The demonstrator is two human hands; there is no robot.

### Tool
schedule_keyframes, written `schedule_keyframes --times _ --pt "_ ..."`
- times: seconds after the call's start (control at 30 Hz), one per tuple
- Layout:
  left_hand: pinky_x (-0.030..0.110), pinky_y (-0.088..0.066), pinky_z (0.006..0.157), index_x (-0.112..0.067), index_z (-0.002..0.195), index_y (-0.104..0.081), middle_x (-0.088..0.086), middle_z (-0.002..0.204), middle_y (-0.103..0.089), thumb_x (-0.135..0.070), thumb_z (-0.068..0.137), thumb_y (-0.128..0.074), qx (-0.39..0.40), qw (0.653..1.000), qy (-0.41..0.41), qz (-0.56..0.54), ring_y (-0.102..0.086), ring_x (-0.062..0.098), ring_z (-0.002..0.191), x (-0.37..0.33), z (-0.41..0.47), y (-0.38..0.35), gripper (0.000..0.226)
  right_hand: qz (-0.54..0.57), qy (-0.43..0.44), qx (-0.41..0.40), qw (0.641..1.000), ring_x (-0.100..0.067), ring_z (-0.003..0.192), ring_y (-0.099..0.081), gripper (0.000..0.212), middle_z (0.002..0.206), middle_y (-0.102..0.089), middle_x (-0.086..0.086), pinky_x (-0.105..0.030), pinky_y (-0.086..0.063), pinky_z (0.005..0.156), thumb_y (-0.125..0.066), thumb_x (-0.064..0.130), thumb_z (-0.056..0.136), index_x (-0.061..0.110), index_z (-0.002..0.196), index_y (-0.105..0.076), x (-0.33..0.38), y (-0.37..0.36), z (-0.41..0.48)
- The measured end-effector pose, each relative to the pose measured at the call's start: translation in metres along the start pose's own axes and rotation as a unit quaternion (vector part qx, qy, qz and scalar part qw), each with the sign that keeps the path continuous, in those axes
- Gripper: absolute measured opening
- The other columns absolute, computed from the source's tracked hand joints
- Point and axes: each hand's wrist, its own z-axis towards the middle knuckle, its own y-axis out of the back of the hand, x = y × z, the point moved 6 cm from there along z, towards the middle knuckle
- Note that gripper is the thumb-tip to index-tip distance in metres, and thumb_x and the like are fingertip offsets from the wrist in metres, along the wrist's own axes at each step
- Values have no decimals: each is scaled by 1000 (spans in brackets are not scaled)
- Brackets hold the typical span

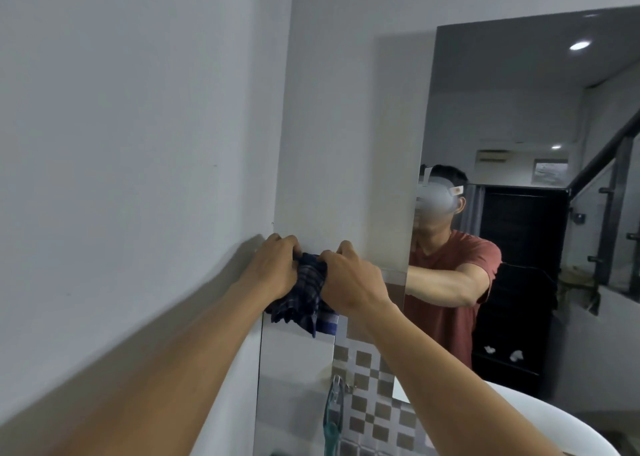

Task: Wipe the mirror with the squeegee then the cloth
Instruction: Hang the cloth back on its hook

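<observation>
A dark blue checked cloth point(306, 291) is bunched between my two hands, in front of the wall corner just left of the mirror point(519, 116). My left hand point(273, 265) grips its left side and my right hand point(349, 279) grips its right side; a loose end hangs down below them. The tall mirror fills the right of the view and reflects a person in a red shirt with an arm stretched out. A teal and clear squeegee point(333, 417) hangs low on the tiled wall, below my right forearm.
A plain white wall point(138, 144) runs along the left. Brown and white checked tiles point(370, 386) cover the wall under the mirror. A white basin rim point(568, 428) curves across the lower right. The mirror reflects a staircase railing and a dark doorway.
</observation>
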Motion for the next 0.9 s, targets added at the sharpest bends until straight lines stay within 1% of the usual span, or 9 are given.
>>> schedule_keyframes --times 0.13,0.23,0.3,0.37,0.43,0.53,0.67,0.8,0.9 --pt "32 -54 85 -15 122 -63 6 118 -66 -13 97 -54 58 998 23 18 -63 24 101 4 -7 1 26 13 -11 48 999 -29 86 -62 30 114 -51 -6 -38 -53 71 -53 17 89 18 117 -65 -3 2 5" --pt "39 -57 87 -21 120 -64 6 117 -69 -16 97 -52 90 994 32 45 -65 25 99 4 -12 5 26 4 -6 66 998 -26 97 -56 30 114 -49 -7 -37 -53 75 -53 14 86 16 112 -67 -3 1 7" --pt "39 -56 86 -22 119 -67 6 115 -70 -15 96 -52 93 993 24 75 -64 25 101 1 -15 9 28 5 4 89 996 -26 106 -50 28 115 -47 -7 -39 -53 80 -50 13 86 13 107 -69 -4 -3 6" --pt "37 -52 85 -23 118 -69 8 111 -68 -12 94 -51 68 990 8 121 -56 27 108 -6 -18 16 32 22 18 99 995 -26 111 -44 28 115 -46 -6 -40 -52 87 -46 14 88 12 103 -69 -5 -5 3" --pt "37 -48 89 -26 126 -65 10 116 -61 -8 94 -48 59 991 -2 124 -48 28 115 -13 -21 19 41 58 37 86 994 -24 112 -44 31 114 -51 -4 -36 -47 87 -41 20 94 16 109 -68 -4 -4 -3" --pt "35 -39 94 -33 140 -51 12 129 -54 -17 99 -41 78 992 6 99 -43 29 120 -12 -25 15 45 109 60 61 990 -23 109 -49 33 113 -63 -3 -35 -43 84 -47 32 98 21 127 -58 0 -2 -11" --pt "41 -29 106 -34 147 -43 8 141 -55 -27 103 -37 111 989 4 102 -37 27 130 -2 -26 1 45 116 42 67 990 -23 105 -49 29 110 -66 -4 -34 -44 81 -53 25 95 18 123 -59 -4 -8 -12" --pt "44 -26 108 -30 146 -45 11 141 -55 -24 102 -35 138 986 24 95 -33 30 134 2 -25 -6 45 127 27 92 987 -24 102 -56 28 109 -67 -6 -38 -52 84 -54 23 94 21 122 -60 -6 -13 -7" --pt "43 -25 108 -31 141 -49 12 135 -57 -22 103 -35 123 987 30 96 -35 29 131 3 -28 -10 42 143 17 87 986 -27 101 -59 35 118 -64 -9 -37 -52 82 -57 26 96 27 130 -51 -8 -15 -7"
